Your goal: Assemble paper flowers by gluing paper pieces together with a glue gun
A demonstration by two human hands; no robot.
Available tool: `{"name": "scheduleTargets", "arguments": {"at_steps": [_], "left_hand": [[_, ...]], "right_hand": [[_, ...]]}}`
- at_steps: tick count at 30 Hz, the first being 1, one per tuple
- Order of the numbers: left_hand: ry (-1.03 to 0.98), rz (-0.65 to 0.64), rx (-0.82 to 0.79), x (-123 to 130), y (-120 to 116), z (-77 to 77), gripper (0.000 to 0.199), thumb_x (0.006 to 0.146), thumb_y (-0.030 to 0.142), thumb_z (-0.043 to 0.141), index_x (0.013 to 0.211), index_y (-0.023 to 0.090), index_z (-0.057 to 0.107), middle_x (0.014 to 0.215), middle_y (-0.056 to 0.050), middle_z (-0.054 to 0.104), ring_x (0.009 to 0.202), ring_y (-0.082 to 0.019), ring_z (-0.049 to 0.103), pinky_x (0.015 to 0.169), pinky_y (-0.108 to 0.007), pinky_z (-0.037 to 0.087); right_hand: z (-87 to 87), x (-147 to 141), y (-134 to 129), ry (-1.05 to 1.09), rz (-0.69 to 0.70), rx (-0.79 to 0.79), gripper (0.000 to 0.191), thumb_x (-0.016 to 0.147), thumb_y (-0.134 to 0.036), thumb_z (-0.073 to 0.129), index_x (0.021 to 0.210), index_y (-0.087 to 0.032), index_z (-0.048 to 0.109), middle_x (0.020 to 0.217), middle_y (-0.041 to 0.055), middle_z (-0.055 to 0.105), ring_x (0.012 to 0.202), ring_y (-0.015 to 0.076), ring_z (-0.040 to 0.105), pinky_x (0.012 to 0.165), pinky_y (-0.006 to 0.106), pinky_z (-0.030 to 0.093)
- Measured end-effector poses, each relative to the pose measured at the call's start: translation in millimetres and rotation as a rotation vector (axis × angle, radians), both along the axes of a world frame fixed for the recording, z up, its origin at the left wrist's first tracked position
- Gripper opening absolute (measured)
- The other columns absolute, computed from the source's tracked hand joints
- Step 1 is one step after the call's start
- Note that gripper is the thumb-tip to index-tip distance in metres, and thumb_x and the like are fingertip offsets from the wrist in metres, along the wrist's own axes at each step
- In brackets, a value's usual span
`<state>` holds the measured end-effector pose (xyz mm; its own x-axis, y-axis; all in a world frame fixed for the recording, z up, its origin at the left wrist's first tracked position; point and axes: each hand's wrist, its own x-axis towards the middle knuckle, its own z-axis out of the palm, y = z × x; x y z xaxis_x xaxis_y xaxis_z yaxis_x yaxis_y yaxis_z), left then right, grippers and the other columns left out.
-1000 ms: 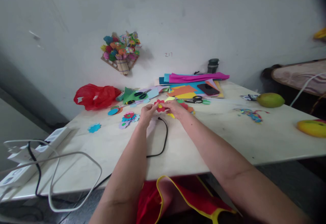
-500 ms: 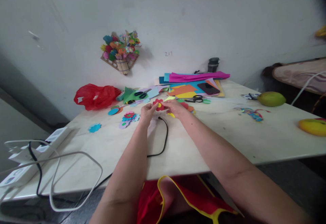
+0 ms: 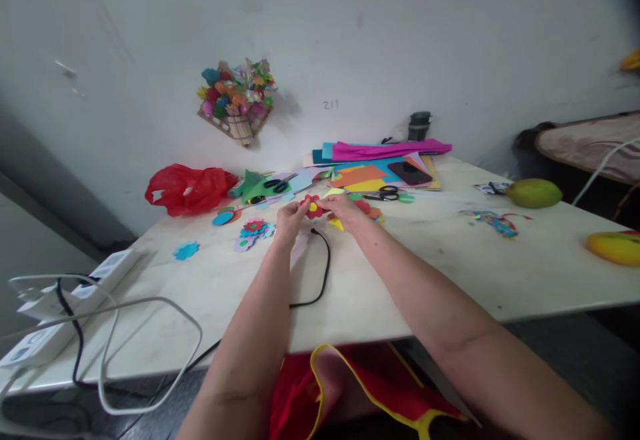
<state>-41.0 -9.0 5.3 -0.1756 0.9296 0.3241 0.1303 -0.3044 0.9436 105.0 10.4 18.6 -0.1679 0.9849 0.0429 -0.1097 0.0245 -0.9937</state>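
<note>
A red paper flower with a yellow centre [image 3: 313,207] is held up over the table between both my hands. My left hand [image 3: 290,219] pinches its left edge, thumb on the front. From the right, my right hand [image 3: 342,208] grips the opposite edge, its fingertips partly behind the petals. Left of my hands lies a pile of cut flowers, with a red flower [image 3: 253,225] on top and a lilac flower [image 3: 245,244] at its lower edge. More coloured cutouts [image 3: 373,213] sit behind my right hand, partly hidden by it.
Black scissors [image 3: 388,193], a phone [image 3: 410,173] and coloured sheets [image 3: 357,177] lie at the back. A red plastic bag [image 3: 187,190] stands back left. A black cable [image 3: 326,273] crosses below my hands. A power strip [image 3: 107,268] lies left; a green mango [image 3: 534,193] sits right.
Both hands stay nearly where they were, still on the red flower. The flower appears to have shifted very slightly; the table items are unmoved.
</note>
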Motion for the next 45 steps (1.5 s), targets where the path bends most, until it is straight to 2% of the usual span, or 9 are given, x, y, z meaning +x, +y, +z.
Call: {"name": "scheduleTargets", "arguments": {"at_steps": [5, 14, 22, 29, 37, 45], "left_hand": [[-0.033, -0.041, -0.009, -0.6, -3.7, 3.1, 0.044, 0.067, 0.059, 0.067, 0.058, 0.017, 0.059, 0.052, 0.000, 0.056, 0.050, -0.011, 0.047, 0.049, -0.025, 0.032], [-0.090, -0.091, -0.052, -4.9, 0.7, -0.2, 0.044, 0.061, 0.053, 0.075, 0.054, 0.017, 0.052, 0.048, 0.002, 0.053, 0.045, -0.008, 0.044, 0.046, -0.024, 0.029], [-0.080, -0.110, -0.042, -5.0, -1.0, 1.3, 0.040, 0.062, 0.052, 0.074, 0.058, 0.016, 0.057, 0.052, 0.000, 0.059, 0.049, -0.010, 0.051, 0.050, -0.023, 0.034], [-0.088, -0.095, -0.052, -2.0, -2.5, 3.7, 0.042, 0.061, 0.055, 0.075, 0.059, 0.015, 0.060, 0.054, -0.002, 0.062, 0.049, -0.011, 0.053, 0.050, -0.023, 0.035], [-0.110, -0.086, -0.030, 0.7, -1.1, 3.6, 0.045, 0.057, 0.054, 0.077, 0.056, 0.015, 0.056, 0.051, -0.001, 0.059, 0.047, -0.009, 0.050, 0.047, -0.022, 0.033], [-0.058, -0.081, 0.046, -5.6, -0.2, 2.5, 0.045, 0.068, 0.054, 0.070, 0.053, 0.015, 0.053, 0.048, 0.002, 0.051, 0.046, -0.007, 0.043, 0.048, -0.022, 0.031]], "right_hand": [[1.0, 0.2, 0.1, 0.006, 0.019, 0.029, 0.017, 0.072, -0.023, 0.068, 0.059, -0.016, 0.059, 0.057, -0.0019, 0.058, 0.054, 0.0087, 0.050, 0.051, 0.021, 0.035], [-0.7, 0.1, 0.3, -0.060, 0.024, 0.134, 0.024, 0.065, -0.036, 0.075, 0.060, -0.017, 0.060, 0.058, -0.0028, 0.057, 0.054, 0.0081, 0.047, 0.052, 0.022, 0.036], [-1.7, 0.2, -0.3, -0.076, 0.056, 0.178, 0.026, 0.063, -0.038, 0.075, 0.061, -0.016, 0.061, 0.059, -0.0027, 0.057, 0.054, 0.0080, 0.046, 0.052, 0.022, 0.035], [0.8, -1.3, -1.2, -0.082, 0.045, 0.158, 0.019, 0.066, -0.030, 0.071, 0.059, -0.016, 0.060, 0.058, -0.0024, 0.058, 0.054, 0.0087, 0.047, 0.052, 0.022, 0.036], [5.8, -2.2, -7.8, -0.068, 0.050, 0.138, 0.015, 0.069, -0.023, 0.068, 0.059, -0.016, 0.059, 0.057, -0.0028, 0.057, 0.052, 0.0084, 0.047, 0.052, 0.023, 0.036], [2.2, -0.7, -2.8, -0.096, 0.034, 0.155, 0.021, 0.068, -0.032, 0.072, 0.060, -0.017, 0.059, 0.060, -0.0008, 0.059, 0.054, 0.0099, 0.048, 0.053, 0.025, 0.036]]}}
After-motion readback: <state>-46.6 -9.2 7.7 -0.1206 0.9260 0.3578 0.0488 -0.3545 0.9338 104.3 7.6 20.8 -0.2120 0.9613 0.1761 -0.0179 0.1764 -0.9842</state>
